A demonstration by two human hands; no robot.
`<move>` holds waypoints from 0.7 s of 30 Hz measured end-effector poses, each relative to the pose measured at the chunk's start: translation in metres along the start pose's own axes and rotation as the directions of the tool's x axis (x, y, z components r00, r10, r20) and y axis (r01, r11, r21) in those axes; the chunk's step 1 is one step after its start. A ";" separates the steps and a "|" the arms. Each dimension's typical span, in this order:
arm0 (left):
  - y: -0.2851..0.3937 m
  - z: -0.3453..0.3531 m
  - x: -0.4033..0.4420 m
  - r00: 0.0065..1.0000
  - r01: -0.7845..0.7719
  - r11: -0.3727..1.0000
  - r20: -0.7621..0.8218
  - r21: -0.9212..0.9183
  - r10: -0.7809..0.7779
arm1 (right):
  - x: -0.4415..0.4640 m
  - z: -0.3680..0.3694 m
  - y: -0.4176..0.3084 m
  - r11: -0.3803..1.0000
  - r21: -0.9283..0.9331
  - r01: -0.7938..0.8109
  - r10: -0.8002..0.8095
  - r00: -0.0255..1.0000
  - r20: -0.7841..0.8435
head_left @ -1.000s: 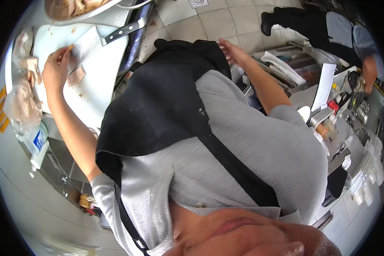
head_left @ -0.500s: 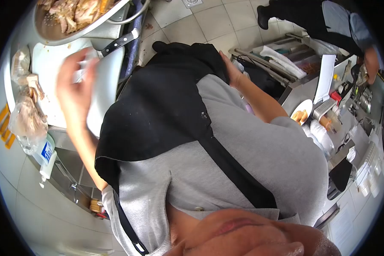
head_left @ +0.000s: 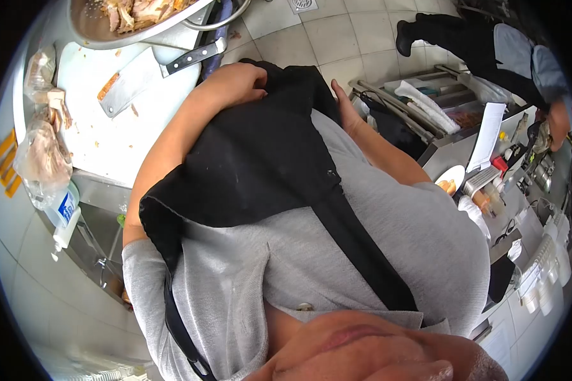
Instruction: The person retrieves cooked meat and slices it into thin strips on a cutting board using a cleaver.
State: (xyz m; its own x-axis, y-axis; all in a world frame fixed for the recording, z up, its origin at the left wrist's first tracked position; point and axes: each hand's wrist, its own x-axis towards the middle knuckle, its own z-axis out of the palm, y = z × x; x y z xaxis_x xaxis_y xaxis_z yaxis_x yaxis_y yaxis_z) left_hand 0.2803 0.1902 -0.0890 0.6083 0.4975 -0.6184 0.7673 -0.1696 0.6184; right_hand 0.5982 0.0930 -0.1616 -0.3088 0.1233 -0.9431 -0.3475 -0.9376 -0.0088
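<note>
My left hand (head_left: 235,84) rests at the upper edge of the black apron (head_left: 248,152), its fingers curled round the cloth. At the apron's other side is my right hand (head_left: 348,109); one straight finger shows beside the edge and the rest are hidden. A cleaver (head_left: 130,82) with a black riveted handle lies flat on the white cutting board (head_left: 102,149), orange-brown residue on its blade tip. Small meat scraps lie on the board too. Above it stands a metal colander (head_left: 102,39) with cooked meat pieces (head_left: 149,9).
Bagged meat (head_left: 44,155) and a bone piece (head_left: 57,105) lie along the board's outer edge, near a pump bottle (head_left: 65,219). To the right stand a counter with a white plate (head_left: 452,178) and a rack of utensils (head_left: 419,101). Another person (head_left: 489,54) works at the far right.
My left hand has moved right, from over the board beside the cleaver to the apron. The cleaver's blade now shows uncovered. My right hand stays by the apron's side.
</note>
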 end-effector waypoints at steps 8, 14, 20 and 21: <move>-0.015 0.009 -0.001 0.997 0.032 0.979 -0.068 -0.202 -0.047 | 0.001 0.009 0.003 0.994 -0.018 0.112 -0.112 0.993 0.026; -0.001 -0.007 -0.013 0.981 0.101 0.973 -0.140 -0.210 -0.132 | 0.006 0.006 -0.001 0.994 -0.020 0.111 -0.111 0.994 0.014; -0.004 -0.010 -0.017 0.974 0.113 0.975 -0.174 -0.191 -0.147 | -0.015 0.036 -0.009 0.979 -0.128 0.161 -0.172 0.982 -0.078; -0.005 -0.009 -0.018 0.973 0.113 0.975 -0.177 -0.191 -0.148 | -0.012 0.034 -0.009 0.978 -0.130 0.162 -0.173 0.982 -0.076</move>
State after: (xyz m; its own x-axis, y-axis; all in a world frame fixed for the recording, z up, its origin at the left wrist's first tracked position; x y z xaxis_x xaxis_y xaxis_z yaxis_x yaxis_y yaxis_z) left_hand 0.2641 0.1903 -0.0765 0.4425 0.6600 -0.6071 0.7784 0.0534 0.6255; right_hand 0.5748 0.1115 -0.1387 -0.1758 0.2585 -0.9499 -0.2747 -0.9395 -0.2049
